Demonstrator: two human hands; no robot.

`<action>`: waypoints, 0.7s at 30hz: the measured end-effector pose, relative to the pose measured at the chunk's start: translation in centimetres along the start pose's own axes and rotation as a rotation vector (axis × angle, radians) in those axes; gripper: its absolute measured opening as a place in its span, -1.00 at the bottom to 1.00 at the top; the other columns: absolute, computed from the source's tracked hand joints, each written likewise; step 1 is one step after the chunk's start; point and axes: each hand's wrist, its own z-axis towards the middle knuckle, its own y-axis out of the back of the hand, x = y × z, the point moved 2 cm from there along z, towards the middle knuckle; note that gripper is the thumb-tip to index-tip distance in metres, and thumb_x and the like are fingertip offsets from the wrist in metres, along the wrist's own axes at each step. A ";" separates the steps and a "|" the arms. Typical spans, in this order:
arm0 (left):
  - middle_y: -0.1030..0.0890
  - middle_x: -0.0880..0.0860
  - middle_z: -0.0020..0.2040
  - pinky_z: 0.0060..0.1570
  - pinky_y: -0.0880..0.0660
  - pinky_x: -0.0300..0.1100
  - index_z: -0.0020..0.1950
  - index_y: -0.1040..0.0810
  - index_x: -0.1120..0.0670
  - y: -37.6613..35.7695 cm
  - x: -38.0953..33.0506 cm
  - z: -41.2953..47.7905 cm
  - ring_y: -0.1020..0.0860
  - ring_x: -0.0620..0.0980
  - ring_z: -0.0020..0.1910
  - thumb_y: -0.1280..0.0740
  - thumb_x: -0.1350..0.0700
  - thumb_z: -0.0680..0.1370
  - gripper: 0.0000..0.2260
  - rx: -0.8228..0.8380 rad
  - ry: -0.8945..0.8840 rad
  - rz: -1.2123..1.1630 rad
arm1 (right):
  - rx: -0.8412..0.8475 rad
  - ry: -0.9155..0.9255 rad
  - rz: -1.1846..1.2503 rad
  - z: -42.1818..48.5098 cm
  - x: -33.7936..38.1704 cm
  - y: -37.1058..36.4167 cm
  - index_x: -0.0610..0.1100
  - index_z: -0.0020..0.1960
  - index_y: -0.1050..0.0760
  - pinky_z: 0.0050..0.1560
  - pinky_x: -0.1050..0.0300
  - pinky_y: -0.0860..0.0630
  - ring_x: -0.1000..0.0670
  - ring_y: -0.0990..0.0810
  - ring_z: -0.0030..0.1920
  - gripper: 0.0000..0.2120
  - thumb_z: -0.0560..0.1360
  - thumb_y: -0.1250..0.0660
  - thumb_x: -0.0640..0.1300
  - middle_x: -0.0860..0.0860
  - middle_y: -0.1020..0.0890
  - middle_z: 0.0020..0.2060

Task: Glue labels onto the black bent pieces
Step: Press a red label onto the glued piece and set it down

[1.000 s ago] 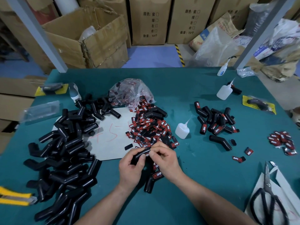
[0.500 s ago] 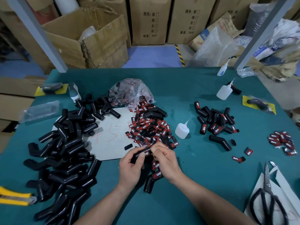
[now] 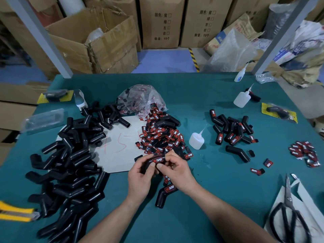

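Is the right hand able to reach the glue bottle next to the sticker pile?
Probably yes. The glue bottle stands upright on open table just beyond the right hand, with nothing between. But that hand is pinching a labelled black piece, so it must let go first.

Three glue bottles (image 3: 196,140), one scissors (image 3: 287,192), one yellow utility knife (image 3: 15,212)

I'm looking over a workbench in a warehouse-type workshop, green-covered table (image 3: 210,88), printed cardboard cartons (image 3: 161,23) stacked behind, a torn open carton (image 3: 98,41), a bulk heap of black bent pieces (image 3: 70,163), loose red-and-black labels (image 3: 161,137), glue bottle (image 3: 196,140), scissors (image 3: 289,207).
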 end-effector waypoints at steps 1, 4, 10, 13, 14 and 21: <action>-0.72 0.05 -0.08 -0.14 -0.60 -0.21 0.12 -0.69 -0.20 0.0 0.0 -0.1 -0.64 -0.06 -0.23 -0.43 0.06 0.53 -0.79 0.006 0.001 0.008 | 0.016 0.002 -0.016 0.0 -0.2 0.0 -0.08 -0.20 -0.67 -0.11 0.11 -0.46 0.03 -0.47 -0.20 -0.86 0.49 -0.47 -0.04 0.05 -0.54 -0.22; -0.74 -0.01 -0.04 -0.08 -0.60 -0.26 0.12 -0.69 -0.26 -0.2 -0.4 -0.3 -0.66 -0.11 -0.19 -0.42 -0.01 0.52 -0.78 0.025 -0.029 0.033 | 0.011 -0.013 0.012 0.0 -0.4 0.0 -0.10 -0.24 -0.67 -0.14 0.09 -0.46 -0.04 -0.48 -0.24 -0.84 0.50 -0.48 -0.07 -0.03 -0.55 -0.24; -0.74 -0.02 -0.07 -0.10 -0.58 -0.33 0.13 -0.69 -0.24 -0.3 -0.6 -0.2 -0.67 -0.13 -0.21 -0.42 -0.03 0.50 -0.77 0.001 -0.040 0.018 | 0.004 -0.004 0.039 0.0 -0.2 0.1 -0.12 -0.23 -0.66 -0.21 0.10 -0.47 -0.09 -0.48 -0.29 -0.81 0.52 -0.46 -0.08 -0.07 -0.56 -0.25; -0.71 0.09 -0.15 -0.17 -0.59 -0.25 0.13 -0.70 -0.18 -0.1 -0.2 -0.1 -0.62 -0.06 -0.31 -0.44 0.01 0.51 -0.79 -0.013 -0.019 -0.023 | -0.069 -0.054 0.176 0.0 0.1 0.1 -0.12 -0.18 -0.66 -0.41 0.20 -0.42 0.00 -0.44 -0.47 -0.92 0.49 -0.47 -0.15 -0.03 -0.55 -0.22; -0.71 0.09 -0.18 -0.18 -0.60 -0.24 0.12 -0.70 -0.19 -0.1 -0.1 0.0 -0.62 -0.05 -0.32 -0.44 0.03 0.51 -0.79 -0.023 -0.014 -0.025 | -0.109 -0.058 0.206 -0.1 0.2 0.1 -0.09 -0.19 -0.66 -0.41 0.21 -0.41 0.02 -0.43 -0.47 -0.94 0.46 -0.48 -0.19 0.00 -0.54 -0.23; -0.70 0.08 -0.19 -0.20 -0.59 -0.24 0.08 -0.70 -0.18 -0.1 -0.3 -0.2 -0.62 -0.06 -0.33 -0.47 0.08 0.48 -0.78 0.007 -0.024 -0.052 | -0.134 0.026 0.129 -0.1 0.7 0.2 -0.08 -0.27 -0.57 -0.24 0.27 -0.35 0.13 -0.36 -0.32 -0.84 0.40 -0.47 -0.30 0.13 -0.45 -0.35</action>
